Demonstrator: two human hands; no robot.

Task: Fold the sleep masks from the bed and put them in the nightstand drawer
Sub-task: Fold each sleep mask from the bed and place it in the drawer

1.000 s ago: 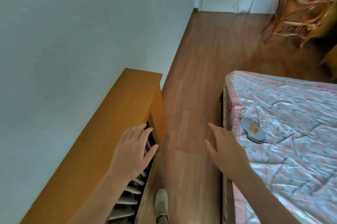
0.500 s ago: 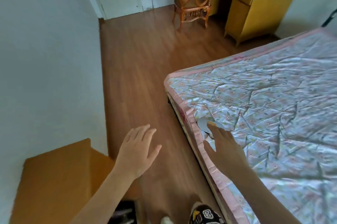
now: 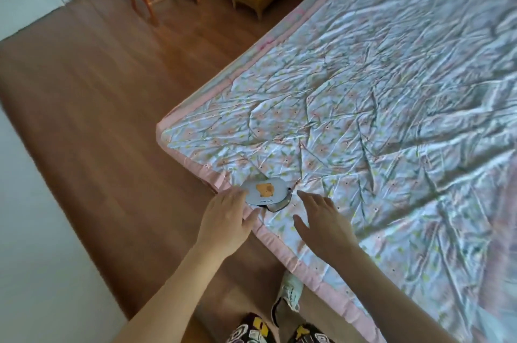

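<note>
- Bed (image 3: pixel 391 119) fills my right view, quilt crumpled; nightstand out of sight.
- Mask (image 3: pixel 267 191) lies at the near edge, apparently folded already.
- Step, I judge: pickup; next needs a pinch and lift.
- Left hand (image 3: pixel 226 221) reaches it, fingers straight, holding nothing.
- Right hand (image 3: pixel 321 221) hovers beside, fingers spread.

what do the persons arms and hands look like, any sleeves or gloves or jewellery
Both forearms are bare as far as the frame shows, with no sleeves visible. The left hand and right hand wear no gloves, and no rings, watch or bracelets are visible. The fingers are uncovered.
</note>
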